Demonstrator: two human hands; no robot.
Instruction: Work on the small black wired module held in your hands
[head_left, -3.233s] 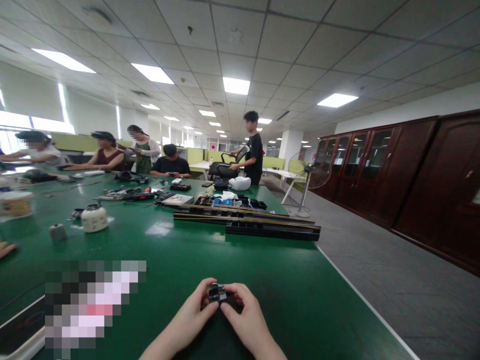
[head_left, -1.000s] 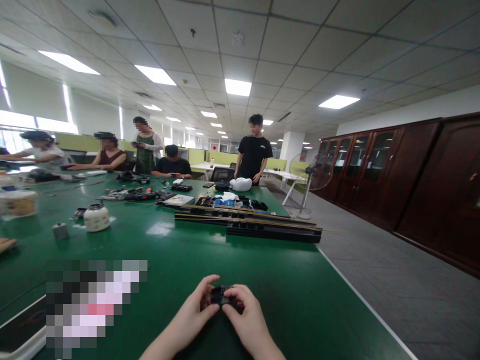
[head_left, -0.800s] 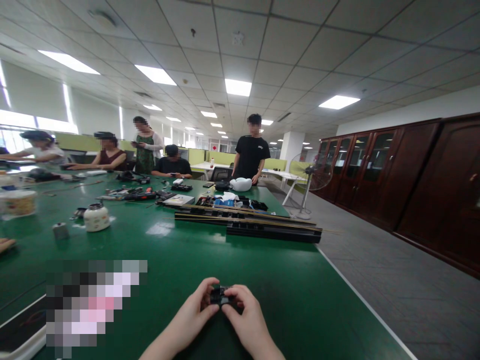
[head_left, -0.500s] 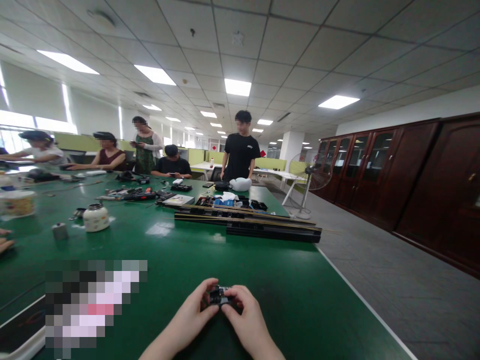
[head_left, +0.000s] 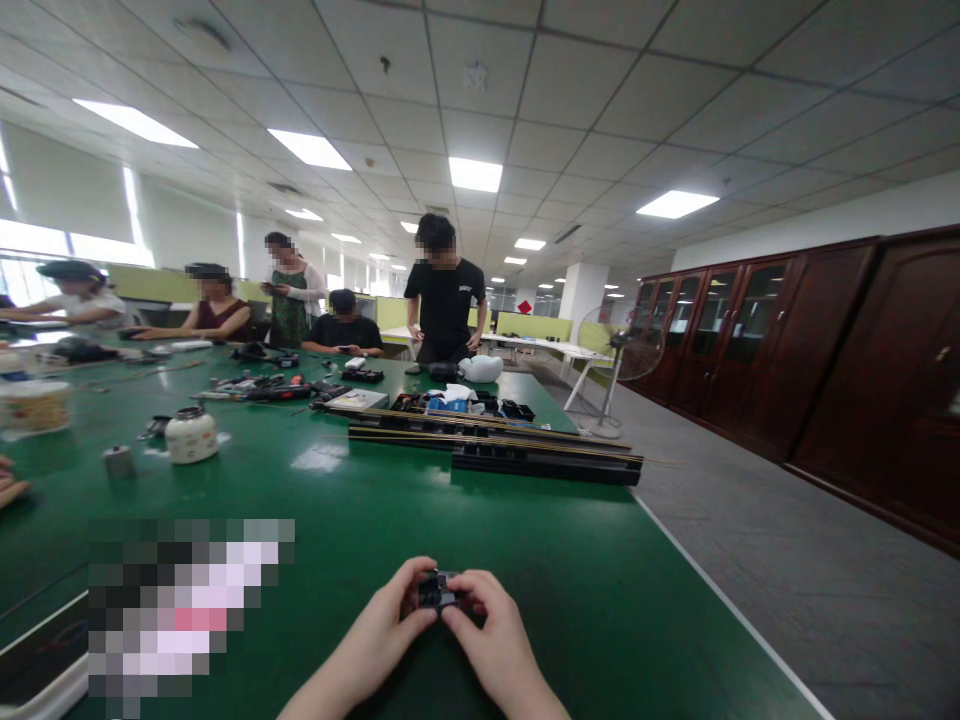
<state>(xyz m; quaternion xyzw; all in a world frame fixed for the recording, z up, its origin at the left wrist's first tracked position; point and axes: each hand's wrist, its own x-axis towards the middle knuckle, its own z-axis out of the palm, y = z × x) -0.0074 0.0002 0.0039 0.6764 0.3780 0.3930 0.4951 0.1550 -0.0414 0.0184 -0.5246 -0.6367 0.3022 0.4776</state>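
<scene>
Between my two hands is a small black part with grey, shiny bits [head_left: 436,591], close to the near side of the green table [head_left: 360,530]. My left hand [head_left: 394,612] is closed on its left side, thumb below and fingers above. My right hand [head_left: 486,612] pinches the right side in the same way. The fingers cover much of the part, and its exact kind is too small to make out.
Long black rails [head_left: 547,466] with thin brass-coloured rods lie across the table ahead. To the left stand a white jar [head_left: 192,436], a metal cylinder [head_left: 118,462] and a tub [head_left: 34,406]. A white-edged tray [head_left: 56,690] sits at the near left, partly blurred out.
The standing person across the table has shifted to the left and bent the head down. My hands and the black part stay nearly in place.
</scene>
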